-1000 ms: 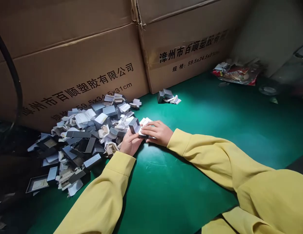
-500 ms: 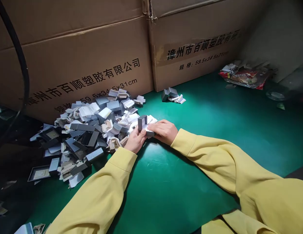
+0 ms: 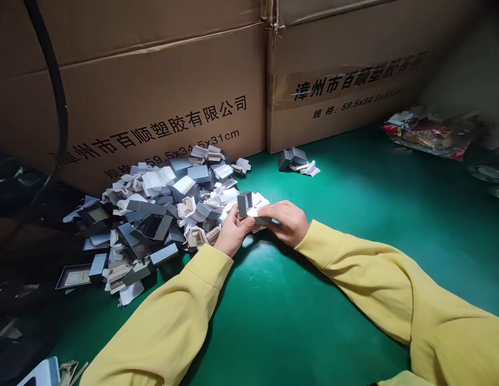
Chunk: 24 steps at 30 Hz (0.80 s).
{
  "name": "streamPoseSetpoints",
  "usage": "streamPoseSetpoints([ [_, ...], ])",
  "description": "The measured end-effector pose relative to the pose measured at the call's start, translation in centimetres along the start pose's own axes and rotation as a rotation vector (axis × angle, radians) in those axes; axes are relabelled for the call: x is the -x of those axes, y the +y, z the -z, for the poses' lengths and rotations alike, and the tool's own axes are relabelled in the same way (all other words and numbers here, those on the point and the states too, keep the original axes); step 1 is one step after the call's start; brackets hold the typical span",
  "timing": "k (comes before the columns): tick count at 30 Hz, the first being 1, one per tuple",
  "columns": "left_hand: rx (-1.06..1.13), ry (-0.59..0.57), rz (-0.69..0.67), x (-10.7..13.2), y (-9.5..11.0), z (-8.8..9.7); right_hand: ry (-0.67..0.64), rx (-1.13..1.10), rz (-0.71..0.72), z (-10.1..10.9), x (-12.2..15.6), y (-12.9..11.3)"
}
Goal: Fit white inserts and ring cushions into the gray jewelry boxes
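Between my two hands is a small dark grey box (image 3: 244, 204), its lid standing up and its base lying level. My left hand (image 3: 234, 232) is closed on the box from the left, thumb along the near side. From the right, my right hand (image 3: 288, 222) grips the base, with its fingers over the top edge at the inside. Part of the base is hidden by the fingers. Right behind and to the left lies a heap of small grey boxes (image 3: 164, 254) mixed with folded white card inserts (image 3: 153, 182).
Two large brown cartons (image 3: 164, 80) stand along the back of the green table (image 3: 265, 311). A few grey boxes (image 3: 292, 156) and white inserts lie apart near them. At the far right is a red and clear plastic bag (image 3: 428, 136). A black cable (image 3: 58, 96) hangs at left.
The whole view has shifted, so everything appears a little further right. Both hands still hold the open box; the right hand's fingers have moved slightly along its base.
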<state>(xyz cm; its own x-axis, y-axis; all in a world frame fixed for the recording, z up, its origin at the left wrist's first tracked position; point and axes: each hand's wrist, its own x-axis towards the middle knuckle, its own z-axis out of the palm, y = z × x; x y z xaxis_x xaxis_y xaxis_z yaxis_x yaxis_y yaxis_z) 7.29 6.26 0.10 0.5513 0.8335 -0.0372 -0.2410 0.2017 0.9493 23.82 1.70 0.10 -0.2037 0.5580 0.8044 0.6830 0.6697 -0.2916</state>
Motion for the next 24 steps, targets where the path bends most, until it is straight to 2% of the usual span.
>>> streamPoseSetpoints([
  [8,0.02,-0.02,0.005,0.4,0.0,-0.4,0.045,0.04,0.074,0.2,0.1,0.3],
  [14,0.084,0.024,0.006,0.3,0.3,-0.5,-0.109,0.061,-0.045,-0.1,0.2,0.8],
  [24,0.061,-0.094,0.045,0.0,0.1,0.1,-0.107,0.198,0.017,-0.2,0.2,1.3],
])
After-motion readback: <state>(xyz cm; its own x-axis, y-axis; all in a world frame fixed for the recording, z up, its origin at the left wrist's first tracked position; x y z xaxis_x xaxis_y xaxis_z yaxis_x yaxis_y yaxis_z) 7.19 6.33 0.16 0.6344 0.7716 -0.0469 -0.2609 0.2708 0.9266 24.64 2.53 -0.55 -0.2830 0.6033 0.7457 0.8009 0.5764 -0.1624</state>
